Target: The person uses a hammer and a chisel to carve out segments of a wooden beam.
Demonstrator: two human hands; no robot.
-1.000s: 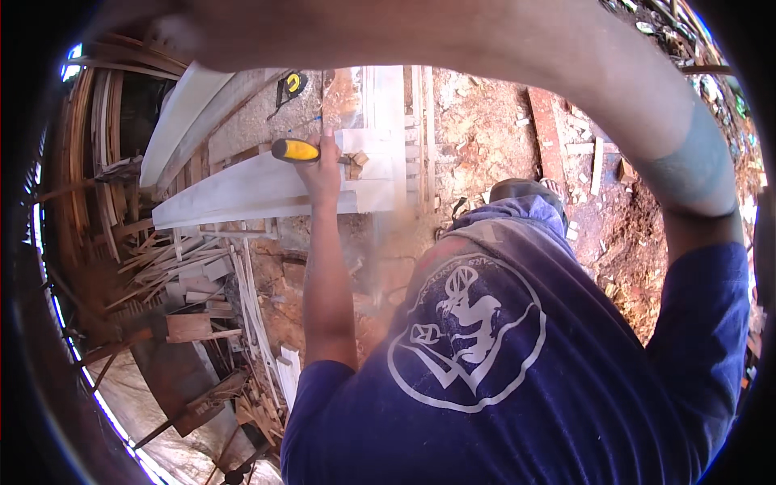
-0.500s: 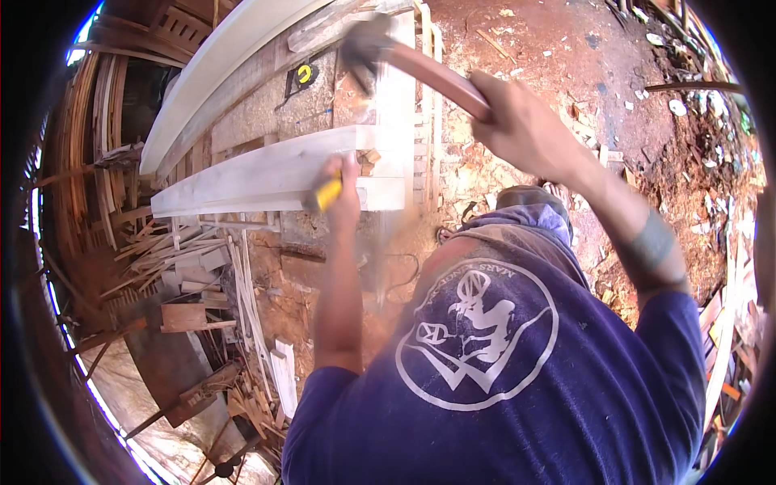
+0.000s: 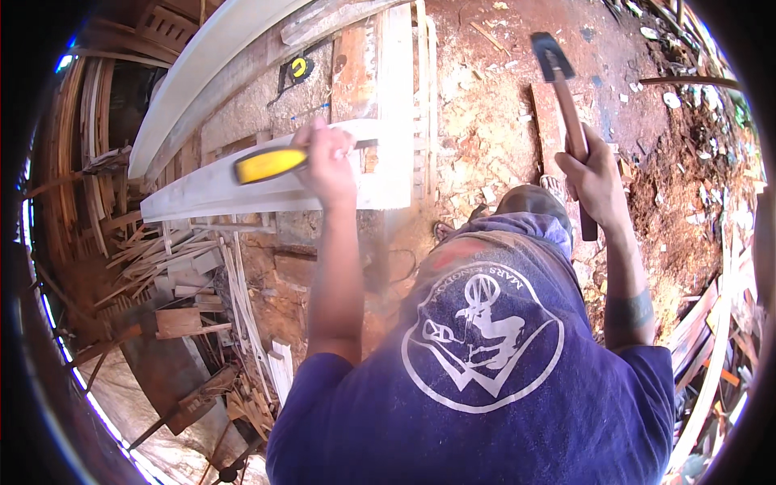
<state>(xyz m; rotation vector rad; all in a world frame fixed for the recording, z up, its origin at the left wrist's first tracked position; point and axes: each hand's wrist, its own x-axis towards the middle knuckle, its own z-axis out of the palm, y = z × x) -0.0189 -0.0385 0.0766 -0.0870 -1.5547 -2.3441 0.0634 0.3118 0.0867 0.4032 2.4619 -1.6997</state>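
Chisel [image 3: 268, 165] over the board [image 3: 279, 195], tape measure [image 3: 300, 68] beyond it, wood scraps [image 3: 179, 322] nearer, leftward.

Head view: left hand [image 3: 330, 166], 11 o'clock, grips a yellow-and-black-handled chisel [image 3: 271, 165] above a pale board [image 3: 202, 194]; the blade points to 3 o'clock, tip contact unclear. Right hand [image 3: 596, 179], between 2 and 3 o'clock, grips a hammer-like tool [image 3: 572, 117] by its wooden handle, dark head toward 1 o'clock. Tape measure [image 3: 301, 69] at 11 o'clock, beyond left hand. Curved pale plank [image 3: 194, 89] at 10 o'clock. Scrap strips [image 3: 162, 271] near 9 o'clock.
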